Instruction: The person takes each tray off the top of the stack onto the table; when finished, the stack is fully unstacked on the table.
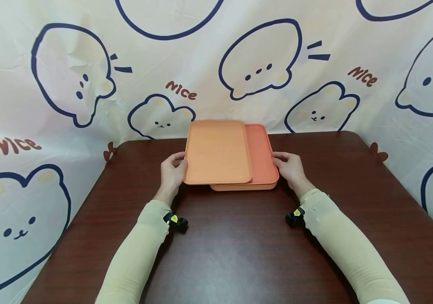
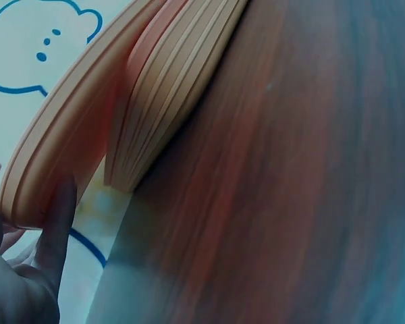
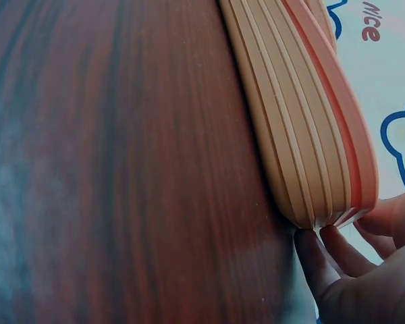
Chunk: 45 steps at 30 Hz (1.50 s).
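Observation:
A light-orange rectangular tray lies over the left part of a stack of trays and sticks out past it to the left. At its left edge, my left hand pinches it, with a finger under the rim. That side stands raised off the stack in the left wrist view. Topmost in the stack is a coral-red tray; several light-orange trays lie beneath it. My right hand touches the stack's right side with its fingertips, which meet the tray edges in the right wrist view.
The stack stands near the far edge of a dark brown wooden table. Behind and beside the table hangs a pale cloth with cartoon bears. Black wrist devices are strapped over both sleeves.

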### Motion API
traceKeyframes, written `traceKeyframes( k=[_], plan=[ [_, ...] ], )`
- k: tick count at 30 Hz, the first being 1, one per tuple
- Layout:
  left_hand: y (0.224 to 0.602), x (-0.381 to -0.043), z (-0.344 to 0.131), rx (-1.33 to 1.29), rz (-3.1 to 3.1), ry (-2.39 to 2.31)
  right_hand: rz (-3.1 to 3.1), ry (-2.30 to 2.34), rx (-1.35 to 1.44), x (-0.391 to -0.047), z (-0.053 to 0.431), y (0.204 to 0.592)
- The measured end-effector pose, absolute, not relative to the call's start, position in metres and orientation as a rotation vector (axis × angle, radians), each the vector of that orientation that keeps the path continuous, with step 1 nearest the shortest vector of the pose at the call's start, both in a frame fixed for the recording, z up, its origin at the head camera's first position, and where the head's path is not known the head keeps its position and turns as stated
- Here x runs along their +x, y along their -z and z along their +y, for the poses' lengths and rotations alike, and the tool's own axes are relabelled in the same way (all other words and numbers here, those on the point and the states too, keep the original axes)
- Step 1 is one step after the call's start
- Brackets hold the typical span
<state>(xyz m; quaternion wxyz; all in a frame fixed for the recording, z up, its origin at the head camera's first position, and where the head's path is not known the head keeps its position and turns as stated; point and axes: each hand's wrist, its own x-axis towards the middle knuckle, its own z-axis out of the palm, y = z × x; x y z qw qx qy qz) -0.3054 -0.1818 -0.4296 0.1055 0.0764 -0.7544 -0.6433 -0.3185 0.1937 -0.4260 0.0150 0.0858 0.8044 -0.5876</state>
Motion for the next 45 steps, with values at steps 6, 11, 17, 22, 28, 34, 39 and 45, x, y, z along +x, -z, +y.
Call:
traceKeyframes(
  k=[6,11,17,22,28,34,39,45],
  plan=[
    [0.426,-0.304,-0.195,0.262,-2.218,1.908,2.511,1.813,0.261,-0.317,0.194,0.422],
    [0.425,-0.302,-0.209,0.276,-2.191,1.892,2.515,1.809,0.264,-0.317,0.193,0.423],
    [0.426,-0.296,-0.231,0.321,-2.194,1.859,2.5,1.803,0.28,-0.318,0.193,0.424],
    [0.424,-0.293,-0.25,0.382,-2.191,1.846,2.486,1.809,0.289,-0.318,0.193,0.425],
    [0.421,-0.289,-0.272,0.446,-2.183,1.822,2.486,1.816,0.289,-0.319,0.192,0.425],
    [0.421,-0.29,-0.295,0.514,-2.17,1.769,2.519,1.804,0.275,-0.317,0.193,0.423],
    [0.424,-0.289,-0.315,0.554,-2.204,1.713,2.515,1.81,0.276,-0.317,0.193,0.423],
    [0.424,-0.287,-0.338,0.601,-2.253,1.666,2.497,1.818,0.285,-0.319,0.193,0.425]
  ],
)
